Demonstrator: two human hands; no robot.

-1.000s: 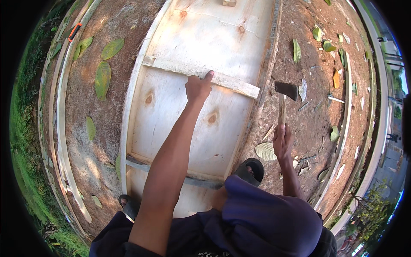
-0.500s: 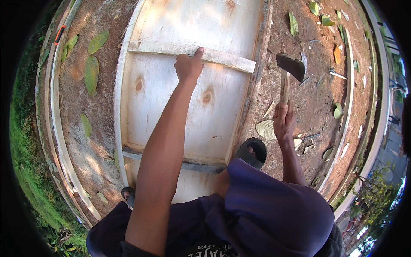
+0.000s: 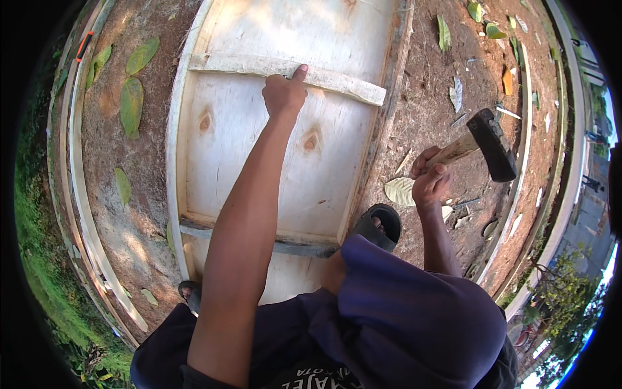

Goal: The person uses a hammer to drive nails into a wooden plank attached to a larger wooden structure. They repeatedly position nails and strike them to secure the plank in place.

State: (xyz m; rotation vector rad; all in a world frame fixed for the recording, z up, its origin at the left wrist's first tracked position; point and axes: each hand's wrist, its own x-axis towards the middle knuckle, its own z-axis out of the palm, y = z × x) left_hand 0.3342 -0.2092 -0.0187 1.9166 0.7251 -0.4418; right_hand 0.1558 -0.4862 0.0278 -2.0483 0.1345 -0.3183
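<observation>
My left hand (image 3: 284,94) is closed on a pale wooden batten (image 3: 350,86), its thumb lying along the top. The batten lies crosswise over a long, shallow plywood panel (image 3: 259,142) framed with side rails. Off to the right, my right hand (image 3: 430,178) grips the wooden handle of a hammer (image 3: 490,146). Its dark, heavy metal head points right, held away from the batten. The fingers of my left hand are partly hidden behind the hand itself.
A dark crossbar (image 3: 301,249) spans the panel nearer to me. My sandalled foot (image 3: 378,226) is beside its right rail. Long wooden strips (image 3: 92,220) lie at the left, with an orange-and-black tool (image 3: 84,47) on them. Leaves (image 3: 131,107) litter the soil.
The hammer has swung from upright to tilted right, its head now lower and farther right. My left hand stays on the batten. The view has shifted slightly.
</observation>
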